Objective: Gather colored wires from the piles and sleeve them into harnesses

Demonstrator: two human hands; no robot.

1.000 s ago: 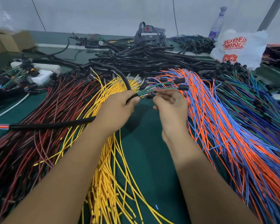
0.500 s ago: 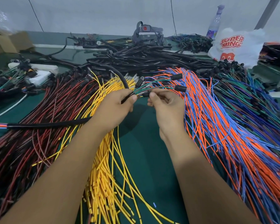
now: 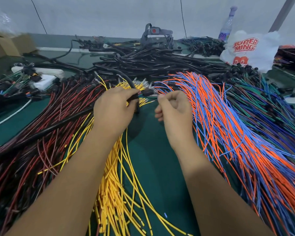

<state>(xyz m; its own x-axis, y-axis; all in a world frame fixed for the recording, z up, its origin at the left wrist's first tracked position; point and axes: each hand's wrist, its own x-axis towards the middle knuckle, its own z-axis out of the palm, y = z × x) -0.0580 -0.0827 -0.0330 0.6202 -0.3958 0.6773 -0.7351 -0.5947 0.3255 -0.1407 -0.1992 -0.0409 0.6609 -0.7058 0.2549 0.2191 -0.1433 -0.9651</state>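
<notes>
Left hand (image 3: pixel 113 108) grips black sleeve (image 3: pixel 41 133); wires (image 3: pixel 146 97) protrude toward right hand (image 3: pixel 174 109).

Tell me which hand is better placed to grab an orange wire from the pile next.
Right. The right hand sits beside the orange and blue wire pile, while the left hand grips the black sleeve over the yellow wires.

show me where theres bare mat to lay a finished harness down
The widest bare green mat runs between the yellow wires and the orange and blue wires, partly under the forearms. A smaller patch lies far left by the white cable. Everywhere else is piled.
</notes>
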